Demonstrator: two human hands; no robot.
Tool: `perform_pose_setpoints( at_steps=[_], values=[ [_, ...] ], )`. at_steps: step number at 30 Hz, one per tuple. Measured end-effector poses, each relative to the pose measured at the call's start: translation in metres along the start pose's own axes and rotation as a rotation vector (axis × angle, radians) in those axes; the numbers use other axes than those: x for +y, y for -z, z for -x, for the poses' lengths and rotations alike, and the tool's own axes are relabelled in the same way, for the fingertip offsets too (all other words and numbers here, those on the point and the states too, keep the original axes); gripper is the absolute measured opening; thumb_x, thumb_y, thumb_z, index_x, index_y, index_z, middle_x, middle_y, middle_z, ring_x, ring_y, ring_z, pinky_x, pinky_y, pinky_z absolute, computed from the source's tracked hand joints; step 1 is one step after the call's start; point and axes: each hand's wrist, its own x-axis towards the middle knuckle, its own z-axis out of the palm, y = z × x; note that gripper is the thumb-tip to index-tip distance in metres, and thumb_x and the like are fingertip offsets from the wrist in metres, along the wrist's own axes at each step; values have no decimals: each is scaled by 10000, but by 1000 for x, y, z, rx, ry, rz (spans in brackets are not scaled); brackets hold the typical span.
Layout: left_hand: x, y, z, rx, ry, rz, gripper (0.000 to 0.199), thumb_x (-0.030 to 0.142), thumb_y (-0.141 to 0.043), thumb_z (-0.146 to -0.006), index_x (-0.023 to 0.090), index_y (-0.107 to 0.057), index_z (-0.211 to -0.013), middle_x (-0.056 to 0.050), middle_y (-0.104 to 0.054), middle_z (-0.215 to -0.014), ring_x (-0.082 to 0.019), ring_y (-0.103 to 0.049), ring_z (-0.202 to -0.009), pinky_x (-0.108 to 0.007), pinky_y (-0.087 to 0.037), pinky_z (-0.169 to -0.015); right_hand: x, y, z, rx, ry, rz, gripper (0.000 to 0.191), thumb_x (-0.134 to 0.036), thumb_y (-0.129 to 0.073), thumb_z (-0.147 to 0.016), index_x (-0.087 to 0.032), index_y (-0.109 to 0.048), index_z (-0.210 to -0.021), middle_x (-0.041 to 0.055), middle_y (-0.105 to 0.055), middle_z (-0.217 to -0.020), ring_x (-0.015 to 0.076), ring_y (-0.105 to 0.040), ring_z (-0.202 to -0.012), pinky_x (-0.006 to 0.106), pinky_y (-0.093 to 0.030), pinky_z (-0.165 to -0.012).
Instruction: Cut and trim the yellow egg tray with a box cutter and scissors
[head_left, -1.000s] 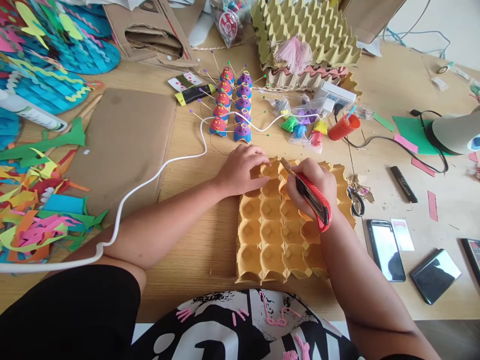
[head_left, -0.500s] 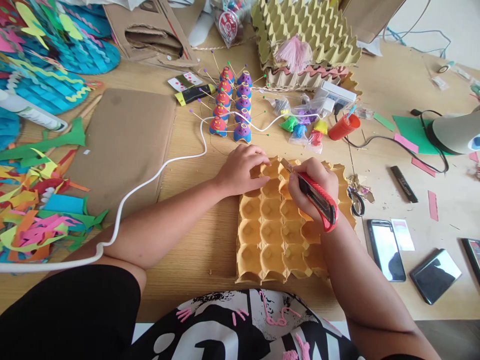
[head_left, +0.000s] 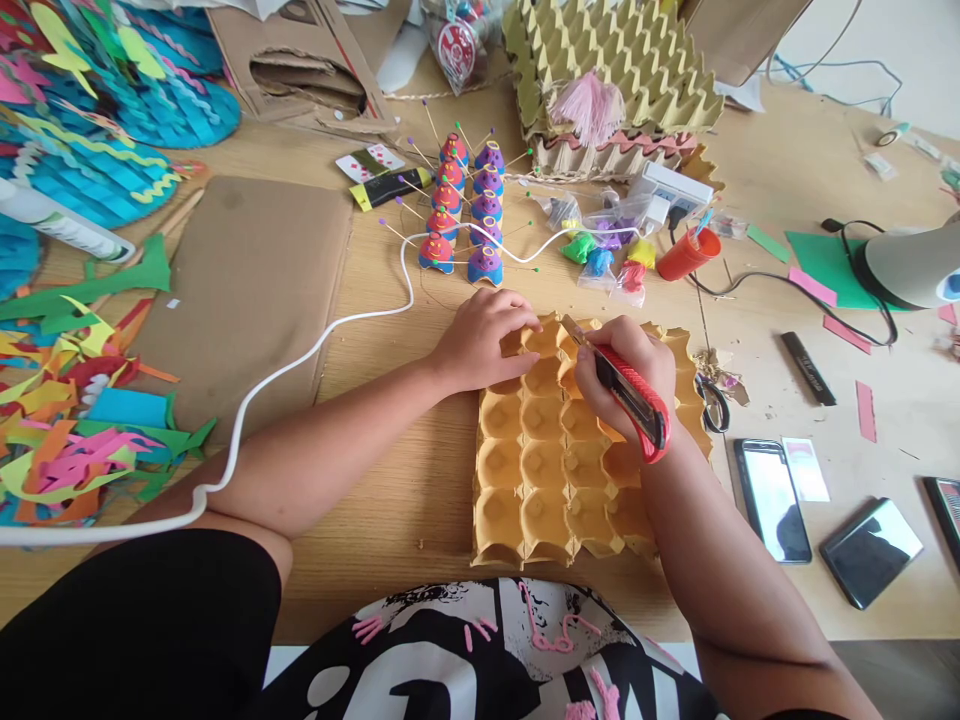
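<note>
A yellow egg tray [head_left: 500, 465] lies on the table in front of me, its cups facing up. At its far left corner, my left hand [head_left: 491, 340] holds the edge, with the thumb over one cup and the curled fingers at the far rim. My right hand [head_left: 626, 375] is closed around a red-handled utility knife [head_left: 634, 400]. The knife's blade is out and slants away from me to the left, its tip at the tray's far rows of cups. Both the hand and the forearm cover part of the tray's right side.
Beyond the tray stand painted egg-cup figures [head_left: 486, 265] stuck with pins. A white cable [head_left: 322, 335] crosses my left arm's side. Colored paper scraps [head_left: 90, 440] and cardboard [head_left: 247, 270] lie left. Rightward are scissors [head_left: 716, 402], a phone [head_left: 774, 500] and a red cup [head_left: 688, 254].
The utility knife and my right hand have shifted very slightly to the left. My left hand and the egg tray hold their places.
</note>
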Motion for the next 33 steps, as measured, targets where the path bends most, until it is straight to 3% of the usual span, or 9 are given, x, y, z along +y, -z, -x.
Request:
perform_pose_setpoints(
  at_steps=[8,16,25,33],
  values=[
    [-1,0,0,6,-17,-11,349,484,-732,-880,253,-737,-1143,-83,-678,-1316,-307,-585,-1215,-485,-425,-1117,8,-8,4,-2,30,106,72,-325,-574,-876,-276,-521,-875,-18,-614,-668,171,-526,-576,315,-396,-596],
    [1,0,-1,2,-3,-21,337,469,-735,-871,260,-743,-1136,-80,-683,-1312,-307,-586,-1221,-488,-424,-1124,9,-10,4,-75,-37,156,76,-335,-577,-882,-280,-526,-893,-3,-620,-697,189,-553,-592,317,-386,-592],
    [-1,-1,0,10,-26,-17,365,497,-729,-884,252,-745,-1153,-87,-679,-1313,-309,-585,-1213,-481,-422,-1117,8,-9,5,-1,69,165,79,-324,-550,-899,-283,-493,-862,-13,-571,-639,170,-477,-560,316,-378,-596],
    [0,0,0,0,-12,-7,353,493,-723,-888,255,-737,-1147,-83,-679,-1317,-305,-582,-1223,-483,-416,-1128,7,-10,7,-3,27,167,103,-340,-569,-869,-284,-488,-840,-21,-542,-623,175,-465,-552,322,-363,-582]
  ],
)
